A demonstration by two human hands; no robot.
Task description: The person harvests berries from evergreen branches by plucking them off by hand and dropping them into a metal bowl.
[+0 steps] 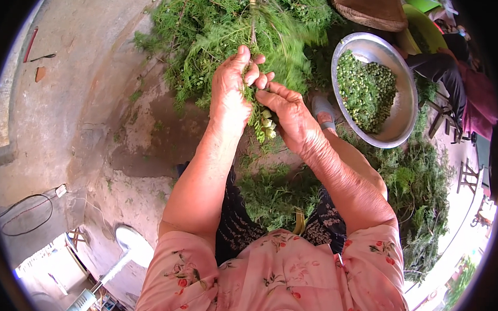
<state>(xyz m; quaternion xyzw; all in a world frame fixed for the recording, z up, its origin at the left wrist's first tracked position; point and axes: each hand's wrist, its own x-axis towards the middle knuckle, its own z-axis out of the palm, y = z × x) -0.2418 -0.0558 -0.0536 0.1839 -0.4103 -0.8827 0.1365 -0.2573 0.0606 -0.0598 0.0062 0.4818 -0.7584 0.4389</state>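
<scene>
My left hand (pixel 233 87) is closed around a leafy evergreen sprig (pixel 257 110), whose blurred branch reaches away over a large heap of green branches (pixel 220 27). Close beside it, my right hand (pixel 293 116) has its thumb and forefinger pinched at the same foliage. Pale green seed cones (pixel 268 125) show under the fingers of my right hand; whether they are held in the palm or hang on the sprig I cannot tell. At the right, a metal basin (pixel 402 115) holds many small green cones (pixel 362 91) with leafy bits among them.
More cut foliage (pixel 416 194) lies along the right and between my legs. A woven basket (pixel 369 11) and a yellow-green tub (pixel 426 26) stand at the upper right, near a seated person in dark trousers (pixel 437 65). A white pedestal fan (pixel 132 244) is at the lower left.
</scene>
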